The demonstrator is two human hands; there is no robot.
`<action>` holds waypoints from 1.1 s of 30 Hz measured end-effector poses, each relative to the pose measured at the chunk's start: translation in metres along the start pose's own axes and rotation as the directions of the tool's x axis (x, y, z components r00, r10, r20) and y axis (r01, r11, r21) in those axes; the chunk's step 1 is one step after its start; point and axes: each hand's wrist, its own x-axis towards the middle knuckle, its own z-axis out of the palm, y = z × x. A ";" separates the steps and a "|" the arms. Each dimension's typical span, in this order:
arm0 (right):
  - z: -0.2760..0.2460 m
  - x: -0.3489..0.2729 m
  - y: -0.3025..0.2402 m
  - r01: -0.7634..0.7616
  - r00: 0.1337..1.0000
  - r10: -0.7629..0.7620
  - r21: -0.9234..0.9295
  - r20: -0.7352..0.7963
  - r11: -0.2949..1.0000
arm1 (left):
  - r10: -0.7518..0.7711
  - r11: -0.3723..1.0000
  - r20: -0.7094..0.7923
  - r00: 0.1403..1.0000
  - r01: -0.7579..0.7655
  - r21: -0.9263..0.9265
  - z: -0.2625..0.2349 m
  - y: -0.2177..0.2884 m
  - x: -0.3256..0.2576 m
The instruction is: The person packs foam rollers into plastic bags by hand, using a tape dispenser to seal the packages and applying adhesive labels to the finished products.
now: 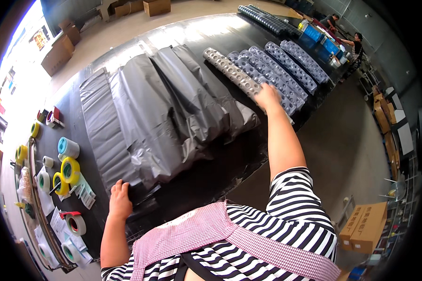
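Top: a short-sleeved shirt [293,206] in black and white horizontal stripes, the sleeve ending above the elbow.
Apron: a pink and white gingham checked apron [197,234] over the front, and there's its strap [286,255] crossing the striped shoulder.
Forearms: both bare, no watch or bracelet showing.
Left hand [119,201]: bare, no glove.
Right hand [268,97]: bare as well, no glove, no ring visible.

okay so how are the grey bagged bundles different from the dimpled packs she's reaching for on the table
The grey bagged bundles are wrapped in smooth, opaque, wrinkled grey plastic; the dimpled packs show rows of round bumps through a bluish wrap. The bundles lie nearer the left hand; the packs lie farther along, where the right hand rests on one. The bundles look wider, the packs narrower. Both are long and lie side by side across the black table.
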 end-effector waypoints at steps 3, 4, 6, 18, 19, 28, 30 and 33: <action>0.029 0.015 0.079 -0.076 0.993 0.092 -0.200 0.068 0.977 | -0.032 0.999 -0.011 0.999 0.033 0.007 0.010 0.005 0.010; 0.032 0.017 0.090 -0.094 0.981 0.122 -0.179 0.150 0.979 | -0.044 0.999 -0.022 0.999 0.045 0.018 0.010 0.007 0.011; 0.031 0.013 0.106 -0.016 0.982 0.036 -0.110 0.186 0.994 | -0.088 0.996 -0.006 0.996 0.088 0.023 0.012 0.010 0.008; 0.024 -0.040 0.139 0.168 0.923 -0.230 0.214 0.309 0.962 | -0.195 0.980 -0.020 0.981 0.195 0.022 0.017 0.031 0.017; 0.025 -0.044 0.140 0.171 0.919 -0.242 0.239 0.312 0.956 | -0.206 0.978 -0.027 0.978 0.207 0.016 0.016 0.033 0.017; 0.041 -0.032 0.168 0.054 0.808 -0.429 0.674 0.405 0.737 | -0.228 0.973 -0.020 0.973 0.228 0.038 0.028 0.024 0.018; 0.053 -0.028 0.179 0.027 0.799 -0.456 0.734 0.393 0.679 | -0.215 0.976 -0.018 0.976 0.216 0.031 0.030 0.018 0.016; 0.061 -0.024 0.191 -0.009 0.795 -0.500 0.830 0.344 0.558 | -0.212 0.976 -0.015 0.977 0.212 0.042 0.031 0.021 0.020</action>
